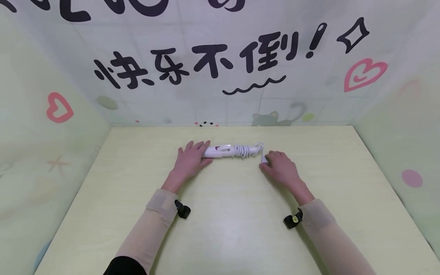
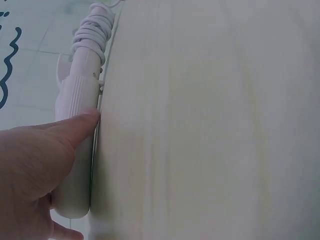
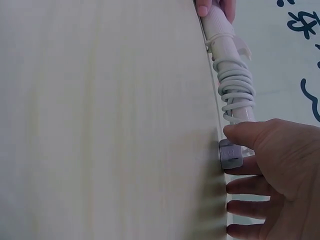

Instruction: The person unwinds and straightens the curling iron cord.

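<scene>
A white curling iron [image 1: 220,152] lies crosswise on the table, with a lever on its side. My left hand [image 1: 190,160] holds its thick left end, the thumb on the near side and the other fingers over the far side. White cord [image 1: 242,151] is coiled several times around the thinner right part. Beyond the coils, the cord runs to a small plug [image 3: 231,154]. My right hand [image 1: 282,168] pinches this plug between thumb and index finger, while its other fingers are spread apart in the right wrist view. Part of the iron's left end is hidden by the left hand.
The pale wooden table [image 1: 220,214] reaches back to a white printed backdrop [image 1: 206,103] with dark lettering. Patterned side panels [image 1: 405,152] stand to the left and right. Each wrist carries a small black camera [image 1: 183,210].
</scene>
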### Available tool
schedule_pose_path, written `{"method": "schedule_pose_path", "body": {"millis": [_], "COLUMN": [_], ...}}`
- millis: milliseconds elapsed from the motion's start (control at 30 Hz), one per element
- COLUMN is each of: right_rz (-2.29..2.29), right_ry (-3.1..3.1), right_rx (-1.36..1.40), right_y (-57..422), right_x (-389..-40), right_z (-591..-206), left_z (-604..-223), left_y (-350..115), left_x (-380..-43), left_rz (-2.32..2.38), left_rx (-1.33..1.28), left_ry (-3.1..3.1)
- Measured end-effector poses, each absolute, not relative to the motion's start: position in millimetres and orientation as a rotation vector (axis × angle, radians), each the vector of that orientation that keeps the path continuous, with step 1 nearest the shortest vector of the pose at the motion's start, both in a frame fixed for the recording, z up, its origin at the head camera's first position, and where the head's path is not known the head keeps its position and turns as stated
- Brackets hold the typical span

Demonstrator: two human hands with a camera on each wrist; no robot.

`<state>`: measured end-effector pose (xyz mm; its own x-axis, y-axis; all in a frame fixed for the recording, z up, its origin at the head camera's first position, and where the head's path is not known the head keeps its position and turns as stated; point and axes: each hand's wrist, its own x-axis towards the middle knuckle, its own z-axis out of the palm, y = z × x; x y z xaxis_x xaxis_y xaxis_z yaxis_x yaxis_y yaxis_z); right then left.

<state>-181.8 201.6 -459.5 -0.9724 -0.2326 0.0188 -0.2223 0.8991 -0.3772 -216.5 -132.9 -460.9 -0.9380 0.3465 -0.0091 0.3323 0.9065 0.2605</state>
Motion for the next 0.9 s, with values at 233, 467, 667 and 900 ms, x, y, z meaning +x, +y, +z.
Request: {"method": "schedule_pose_path", "body": {"millis": [233,467,667,900], "right_rz": [-0.638,-0.664,-0.732,-0.953], "right_ry": [3.058,3.033,3.022,2.974], "right_rx": [-0.321,-0.312,-0.341,-0.414], "right_y": [200.4,203.7,211.5,226.4], "right_x": [-183.9,-180.8,-177.6,-180.2], "right_z": [-459.1,-458.1,-461.6,-473.5], "left_z": [-462.4,-460.6,-458.7,-459.6], "left_y": [-131.8,-131.4,-134.5,-138.2], "left_x": [-219.2,-218.7,-217.5,-216.1], "left_rz": [0.403,0.386,0.378,0.415], "left_rx": [0.562,0.615,0.628,0.624], "left_ry": [3.033,3.041,3.046,3.032]}}
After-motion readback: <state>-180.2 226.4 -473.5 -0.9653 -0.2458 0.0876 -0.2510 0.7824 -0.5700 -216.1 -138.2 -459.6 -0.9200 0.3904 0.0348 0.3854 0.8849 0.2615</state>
